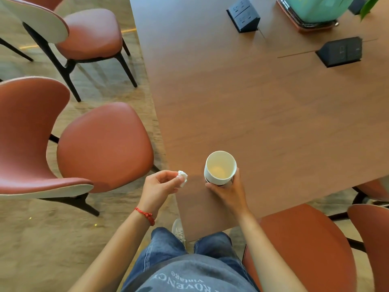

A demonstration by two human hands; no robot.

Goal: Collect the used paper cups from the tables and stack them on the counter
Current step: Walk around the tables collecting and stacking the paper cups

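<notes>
The right hand (228,191) is wrapped around a white paper cup (220,167) and holds it upright near the corner of the brown wooden table (242,102). The fingers curl around the lower part of the cup, which has a dark band there. You can see down into the cup, and there is a pale yellowish patch at the bottom. I cannot tell if the cup sits on the table or is lifted a little above it. The left hand (160,184) pinches a small crumpled white tissue (182,177) between the thumb and fingertips, just beside the table edge and left of the cup. A red string bracelet (145,216) goes around the left wrist. Farther back on the table are two black socket boxes (243,14) (340,52) and a teal plant pot (315,8) on a dark tray. Reddish-brown chairs stand around: one (101,144) close on the left, another (88,32) behind it, and one (305,245) at the lower right, partly under the table. The person wears blue jeans (168,249) and a white shoe (178,229) shows below.
</notes>
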